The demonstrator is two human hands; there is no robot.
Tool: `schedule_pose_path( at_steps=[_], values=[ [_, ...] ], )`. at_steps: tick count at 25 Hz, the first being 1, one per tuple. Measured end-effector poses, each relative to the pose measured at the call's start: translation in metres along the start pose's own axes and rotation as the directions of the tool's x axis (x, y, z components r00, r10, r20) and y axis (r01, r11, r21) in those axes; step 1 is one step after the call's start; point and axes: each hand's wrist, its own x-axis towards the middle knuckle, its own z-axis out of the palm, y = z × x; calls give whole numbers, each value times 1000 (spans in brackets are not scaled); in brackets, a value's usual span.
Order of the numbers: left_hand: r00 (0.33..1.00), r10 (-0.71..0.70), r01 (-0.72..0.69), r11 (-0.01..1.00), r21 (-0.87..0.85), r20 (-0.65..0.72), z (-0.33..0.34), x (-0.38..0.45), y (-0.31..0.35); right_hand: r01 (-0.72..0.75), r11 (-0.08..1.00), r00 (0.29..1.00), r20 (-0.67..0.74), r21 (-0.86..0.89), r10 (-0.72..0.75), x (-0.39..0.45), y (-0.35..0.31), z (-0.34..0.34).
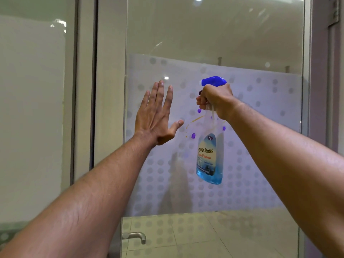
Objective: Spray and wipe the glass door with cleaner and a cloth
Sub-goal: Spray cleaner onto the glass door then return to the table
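Head view: the tall glass door [214, 34], with a frosted dotted band across its middle, fills the frame between pale metal jambs. The right hand [216, 101] grips the neck of a clear spray bottle [210, 155] holding blue liquid under a blue trigger head. The left hand [156, 116] is spread flat, empty. A curved metal handle [135, 236] sits low.

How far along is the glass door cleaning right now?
Early. Done: the right hand has picked up the spray bottle and aims it at the frosted band of the door. In hand: spraying; whether the glass is already wet I cannot tell. Left: wiping. The left hand is open against the glass, and no cloth is in view.
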Motion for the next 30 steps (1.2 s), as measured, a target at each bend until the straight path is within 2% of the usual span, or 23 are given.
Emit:
schedule_pose_path(
  at_steps=[3,5,12,18,23,30],
  values=[
    [1000,-5,4,1000,8,11,-1,-2,-2,-25,999,998,66,27,24,-3,0,3],
    [1000,-5,5,1000,15,15,-2,-3,-3,-63,997,996,61,49,60,-4,1,6],
    [1000,-2,2,1000,20,16,-4,-4,-8,-32,997,999,-39,66,34,3,2,7],
    [1000,-3,3,1000,6,5,-1,-8,-9,14,1000,953,-304,14,-9,16,-16,-43],
    [1000,3,-2,1000,-20,7,4,-9,-2,14,999,929,-369,-41,-29,22,-9,-86],
    [1000,11,-10,999,-43,20,6,-11,8,-43,997,935,-353,-66,17,17,6,-101]
  ],
)
